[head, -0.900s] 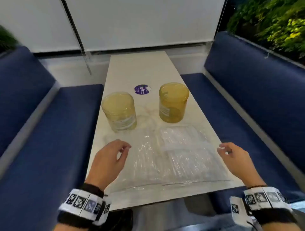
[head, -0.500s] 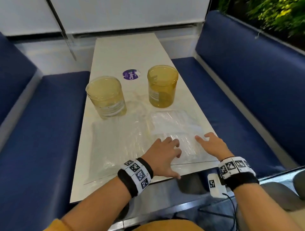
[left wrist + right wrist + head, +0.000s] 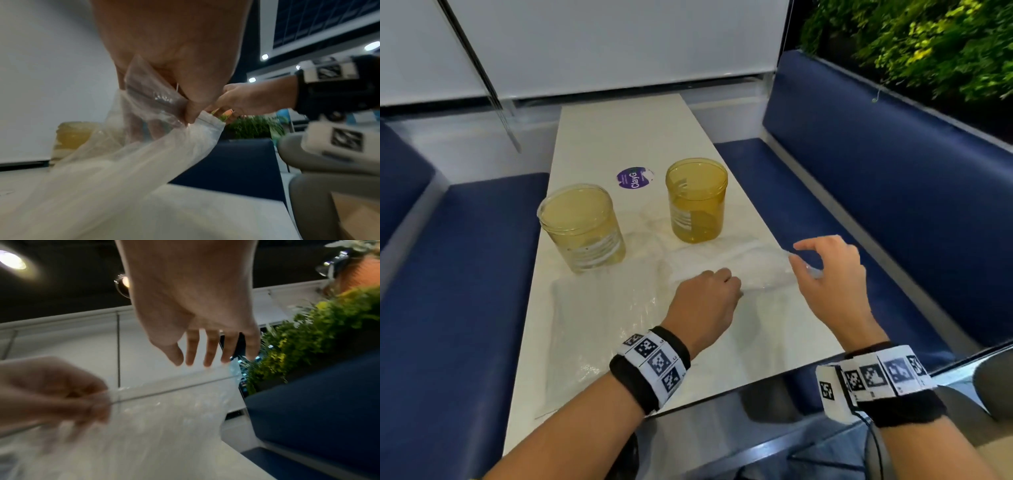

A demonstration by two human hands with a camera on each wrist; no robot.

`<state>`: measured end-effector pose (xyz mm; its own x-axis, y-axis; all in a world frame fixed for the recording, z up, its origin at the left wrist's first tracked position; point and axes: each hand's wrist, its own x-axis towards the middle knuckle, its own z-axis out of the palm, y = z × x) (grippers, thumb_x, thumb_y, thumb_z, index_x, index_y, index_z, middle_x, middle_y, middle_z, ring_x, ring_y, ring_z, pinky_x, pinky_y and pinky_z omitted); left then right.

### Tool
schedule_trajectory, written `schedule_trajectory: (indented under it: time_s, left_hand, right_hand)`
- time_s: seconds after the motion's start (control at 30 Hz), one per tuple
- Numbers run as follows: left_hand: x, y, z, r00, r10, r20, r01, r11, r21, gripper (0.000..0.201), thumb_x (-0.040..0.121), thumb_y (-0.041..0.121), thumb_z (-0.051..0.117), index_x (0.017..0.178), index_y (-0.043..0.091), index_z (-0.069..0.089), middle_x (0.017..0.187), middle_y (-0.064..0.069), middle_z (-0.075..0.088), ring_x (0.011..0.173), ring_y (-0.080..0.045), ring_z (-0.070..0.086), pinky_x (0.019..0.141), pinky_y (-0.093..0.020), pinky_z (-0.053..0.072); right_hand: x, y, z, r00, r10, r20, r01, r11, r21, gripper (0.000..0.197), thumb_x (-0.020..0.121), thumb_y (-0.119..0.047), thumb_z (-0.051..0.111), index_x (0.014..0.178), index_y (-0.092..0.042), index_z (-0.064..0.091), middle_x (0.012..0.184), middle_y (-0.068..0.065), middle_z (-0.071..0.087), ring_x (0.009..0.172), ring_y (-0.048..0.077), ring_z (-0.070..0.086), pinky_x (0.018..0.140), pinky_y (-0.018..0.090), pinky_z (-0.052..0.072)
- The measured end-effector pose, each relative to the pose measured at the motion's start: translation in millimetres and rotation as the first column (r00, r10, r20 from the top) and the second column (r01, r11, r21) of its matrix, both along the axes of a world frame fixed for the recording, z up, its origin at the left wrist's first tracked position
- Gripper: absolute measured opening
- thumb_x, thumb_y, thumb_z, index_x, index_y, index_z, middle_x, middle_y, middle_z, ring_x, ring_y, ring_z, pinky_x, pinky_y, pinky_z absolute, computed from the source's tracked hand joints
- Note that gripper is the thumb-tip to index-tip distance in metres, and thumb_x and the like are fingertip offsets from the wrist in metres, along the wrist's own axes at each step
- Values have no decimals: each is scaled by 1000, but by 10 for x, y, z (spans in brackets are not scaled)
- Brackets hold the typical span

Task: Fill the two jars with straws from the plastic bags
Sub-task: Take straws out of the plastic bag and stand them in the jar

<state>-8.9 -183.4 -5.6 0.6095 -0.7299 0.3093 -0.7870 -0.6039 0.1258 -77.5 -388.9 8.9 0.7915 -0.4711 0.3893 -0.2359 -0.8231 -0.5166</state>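
A person's left hand (image 3: 703, 301) pinches the zip edge of a clear plastic bag (image 3: 726, 270) of straws, lifting that corner off the white table (image 3: 619, 137), apparently to steady the seal for opening. The right hand (image 3: 828, 270) hovers at the bag's other end, fingers loosely curled; whether it grips the film is unclear. Both amber jars (image 3: 582, 226) (image 3: 697, 200) stand empty just behind, within easy reach; a second bag (image 3: 599, 308) lies flat alongside.
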Motion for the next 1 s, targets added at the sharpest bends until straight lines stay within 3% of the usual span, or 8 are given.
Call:
schedule_trajectory:
  time_s: [0.07,0.13,0.27,0.43,0.53,0.77,0.93,1.0]
  left_hand:
    - [50,-62,211,996,62,-68,-68,995,-79,22,100,29,55,90,14,67,88,-3,64,73,-27,62,56,-33,39]
    - [72,-113,393,985,103,-137,-123,982,-145,23,102,31,51,94,16,67,92,0,66,75,-23,57,61,-32,35]
    - [4,-163,605,955,101,-278,-174,952,-250,19,101,33,53,99,22,69,92,4,71,78,-22,60,63,-34,45]
    - [-6,-158,658,824,-42,-565,-204,909,-364,25,102,38,49,96,28,71,84,9,71,75,-13,62,67,-30,48]
    - [-3,-123,727,755,-133,-642,-228,865,-447,30,103,36,46,89,27,71,80,7,71,77,-14,64,71,-41,57]
    - [40,-113,855,784,-160,-600,-227,826,-515,27,96,26,57,74,19,71,67,0,71,66,-21,67,64,-51,59]
    - [78,-110,911,731,-178,-659,-239,838,-491,28,101,32,53,81,17,64,68,0,66,51,-12,62,45,-23,50]
    - [115,-105,943,686,-206,-698,-232,847,-478,25,103,37,50,89,18,60,72,2,65,53,-11,61,45,-22,47]
  right_hand:
    - [4,156,153,980,-27,198,56,989,-140,10,93,-33,65,95,-23,66,99,-5,57,93,17,48,72,37,44]
    - [22,297,250,962,-64,266,90,992,-87,22,94,-37,63,80,-20,61,84,-6,57,81,14,48,66,34,42]
    - [162,538,300,999,15,46,-28,956,291,52,96,-53,52,63,-13,60,55,-1,59,56,17,56,56,36,47]
    - [255,615,345,992,28,120,-85,862,499,47,99,-33,52,66,1,55,63,16,61,58,25,54,58,44,47]
    - [238,589,410,986,77,146,-141,852,504,44,101,-28,50,70,3,56,66,18,62,60,26,53,62,48,49]
    - [189,610,559,963,137,231,-239,828,507,39,96,-38,61,68,-11,63,60,3,63,63,27,63,61,47,57]
    - [212,649,577,951,234,203,-305,827,473,36,103,-34,47,73,-17,57,67,6,58,64,25,57,61,52,52]
    - [249,647,587,946,278,166,-324,817,477,36,104,-36,41,79,-15,57,73,7,59,68,28,58,64,51,54]
